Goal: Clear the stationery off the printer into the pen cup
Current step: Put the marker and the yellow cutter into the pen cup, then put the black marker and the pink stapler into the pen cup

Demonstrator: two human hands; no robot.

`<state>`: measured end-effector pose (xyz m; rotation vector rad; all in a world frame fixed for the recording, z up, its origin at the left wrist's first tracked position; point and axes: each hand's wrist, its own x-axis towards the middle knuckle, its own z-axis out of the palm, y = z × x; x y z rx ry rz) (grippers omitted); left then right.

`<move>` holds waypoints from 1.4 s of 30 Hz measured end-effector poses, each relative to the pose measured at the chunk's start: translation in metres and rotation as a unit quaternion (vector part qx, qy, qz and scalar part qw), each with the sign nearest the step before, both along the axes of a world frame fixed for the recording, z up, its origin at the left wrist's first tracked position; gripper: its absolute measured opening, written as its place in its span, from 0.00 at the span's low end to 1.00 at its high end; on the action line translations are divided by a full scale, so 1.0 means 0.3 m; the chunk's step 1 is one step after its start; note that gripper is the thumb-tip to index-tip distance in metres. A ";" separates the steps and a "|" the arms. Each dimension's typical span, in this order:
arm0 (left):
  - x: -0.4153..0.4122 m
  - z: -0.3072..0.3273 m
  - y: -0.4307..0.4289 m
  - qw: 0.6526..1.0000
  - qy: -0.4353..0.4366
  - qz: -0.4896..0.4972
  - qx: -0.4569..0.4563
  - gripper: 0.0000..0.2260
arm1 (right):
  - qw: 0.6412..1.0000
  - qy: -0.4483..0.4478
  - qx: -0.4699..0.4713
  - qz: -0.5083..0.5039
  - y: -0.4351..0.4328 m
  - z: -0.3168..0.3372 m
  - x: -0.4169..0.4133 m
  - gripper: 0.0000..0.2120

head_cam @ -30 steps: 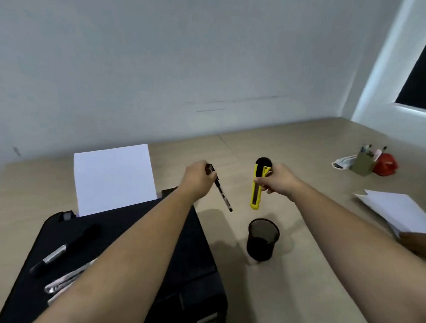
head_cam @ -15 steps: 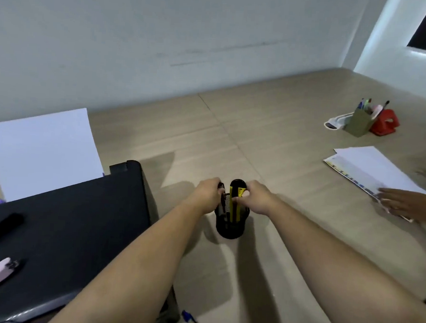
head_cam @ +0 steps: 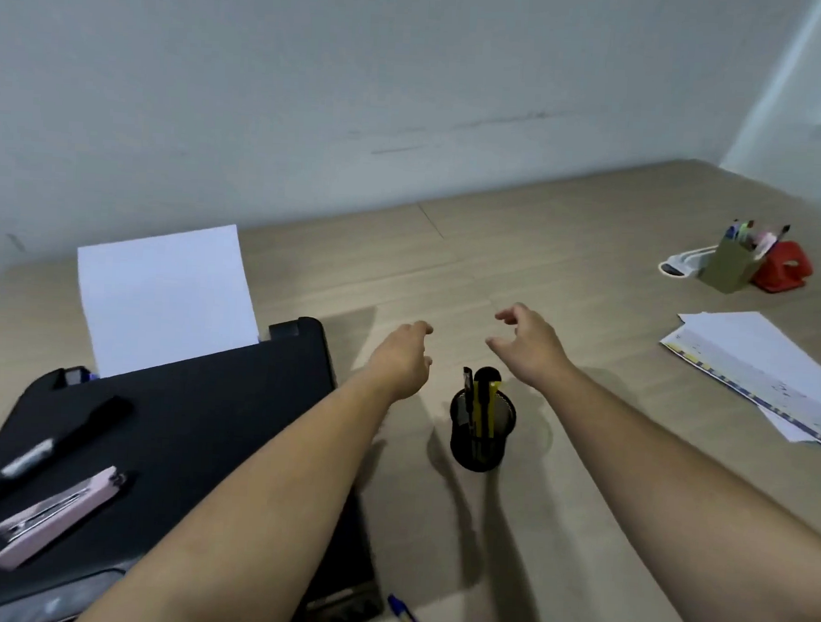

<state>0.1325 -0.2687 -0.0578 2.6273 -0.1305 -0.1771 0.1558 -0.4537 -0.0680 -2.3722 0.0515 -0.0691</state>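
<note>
**Both grips loose and empty above the pen cup**

Neither grip holds anything: the left hand (head_cam: 403, 358) hangs with its fingers slackly curled and apart, and the right hand (head_cam: 525, 345) has its thumb and fingers spread wide, palm turned toward the left one. Both hover just beyond and above the pen cup (head_cam: 482, 428), one to each side, touching nothing.

That black mesh cup stands upright on the wooden surface (head_cam: 566, 295), just right of the printer (head_cam: 193, 423). Inside it, a yellow utility knife (head_cam: 483, 405) stands nearly upright with its dark end sticking out over the rim, and a black pen (head_cam: 467, 390) leans beside it on the left.

On the printer's flat black top two things lie near the left edge: a black marker (head_cam: 59, 444) with a grey band, laid diagonally, and a pink stapler (head_cam: 58, 516) just nearer the camera, roughly parallel to it. White paper (head_cam: 162, 297) rises from the feed tray at the back.

At the bottom edge, on the surface by the printer's front corner, lies a pen with a blue cap (head_cam: 404, 617) (only partly in frame). Far right sit loose sheets (head_cam: 757, 371), a tan holder of pens (head_cam: 729, 268) and a red object (head_cam: 784, 268) beside it.
</note>
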 end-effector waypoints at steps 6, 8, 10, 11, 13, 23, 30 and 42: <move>-0.131 0.216 0.378 0.991 -0.096 0.092 -0.019 0.18 | 0.990 -0.085 0.039 0.103 0.441 0.186 -0.056 0.12; -0.205 0.265 0.564 0.984 -0.114 0.134 -0.024 0.18 | 0.981 -0.067 0.057 0.173 0.631 0.212 -0.115 0.12; -0.280 0.283 0.734 0.976 -0.121 0.179 -0.010 0.17 | 0.966 -0.040 0.052 0.251 0.789 0.218 -0.179 0.12; -0.327 0.282 0.829 0.972 -0.118 0.205 0.002 0.16 | 0.955 -0.024 0.038 0.295 0.875 0.217 -0.216 0.13; -0.399 0.258 0.972 0.964 -0.104 0.242 0.028 0.16 | 0.930 0.011 0.000 0.367 1.001 0.211 -0.280 0.14; -0.557 0.093 1.246 0.972 0.028 0.224 0.063 0.12 | 0.862 0.092 -0.162 0.472 1.269 0.130 -0.446 0.24; -0.532 0.087 1.240 0.975 0.045 0.210 0.057 0.10 | 0.884 0.062 -0.133 0.444 1.225 0.125 -0.447 0.14; -0.354 0.231 0.885 0.978 -0.046 0.166 -0.117 0.05 | 0.973 0.045 0.047 0.222 0.660 0.353 -0.253 0.09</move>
